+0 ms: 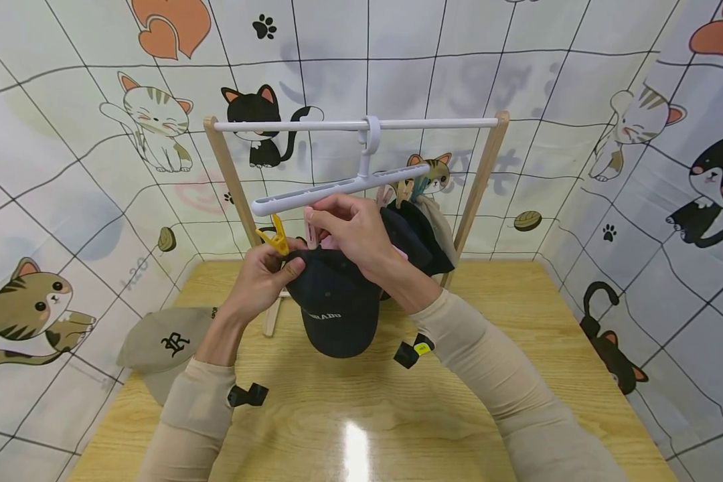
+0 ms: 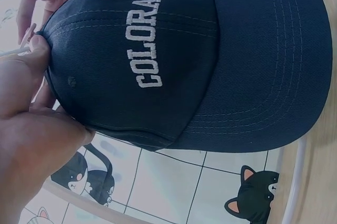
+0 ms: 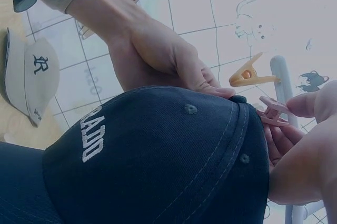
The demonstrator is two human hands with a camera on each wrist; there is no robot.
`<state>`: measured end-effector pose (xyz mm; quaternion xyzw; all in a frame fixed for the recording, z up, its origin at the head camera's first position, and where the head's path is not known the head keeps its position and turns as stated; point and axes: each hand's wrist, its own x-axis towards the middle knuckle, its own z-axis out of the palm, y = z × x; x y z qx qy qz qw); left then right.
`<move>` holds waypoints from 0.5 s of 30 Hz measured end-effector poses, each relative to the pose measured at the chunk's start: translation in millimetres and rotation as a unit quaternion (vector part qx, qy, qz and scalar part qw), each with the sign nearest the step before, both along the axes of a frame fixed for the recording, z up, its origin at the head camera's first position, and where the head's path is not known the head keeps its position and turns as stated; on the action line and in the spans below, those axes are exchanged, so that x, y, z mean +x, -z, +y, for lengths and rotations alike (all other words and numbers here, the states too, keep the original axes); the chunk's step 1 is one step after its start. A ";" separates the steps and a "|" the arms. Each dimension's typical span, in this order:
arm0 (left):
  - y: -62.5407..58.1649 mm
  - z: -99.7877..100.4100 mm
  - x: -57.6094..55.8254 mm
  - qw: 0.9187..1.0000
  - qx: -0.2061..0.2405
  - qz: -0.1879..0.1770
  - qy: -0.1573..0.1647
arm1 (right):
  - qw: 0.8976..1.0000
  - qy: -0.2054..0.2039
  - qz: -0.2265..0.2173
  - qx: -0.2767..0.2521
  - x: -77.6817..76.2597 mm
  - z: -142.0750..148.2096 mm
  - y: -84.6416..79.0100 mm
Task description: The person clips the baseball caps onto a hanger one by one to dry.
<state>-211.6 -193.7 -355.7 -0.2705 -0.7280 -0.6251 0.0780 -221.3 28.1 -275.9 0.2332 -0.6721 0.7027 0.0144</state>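
Observation:
A dark navy cap (image 1: 340,301) with COLORADO lettering hangs crown-up below a pale lavender clip hanger (image 1: 313,195), its brim pointing down. My left hand (image 1: 254,281) grips the cap's top edge, the thumb on the crown in the left wrist view. With thumb and fingers my right hand (image 1: 361,234) pinches a pink clip (image 3: 274,112) at the cap's top. Whether the clip's jaws bite the fabric is unclear. A yellow clip (image 1: 277,235) hangs from the hanger's left end, just above my left hand.
More caps (image 1: 424,231) hang from clips at the hanger's right end, partly behind my right hand. The hanger hooks over a white rail (image 1: 440,124) between wooden posts (image 1: 478,181). A beige cap (image 1: 163,345) lies on the table (image 1: 313,415) at left.

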 end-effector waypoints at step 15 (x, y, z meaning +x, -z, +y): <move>-4.1 2.8 0.6 1.000 0.011 0.015 0.007 | 1.000 -0.016 -0.001 -0.003 0.0 1.6 -0.1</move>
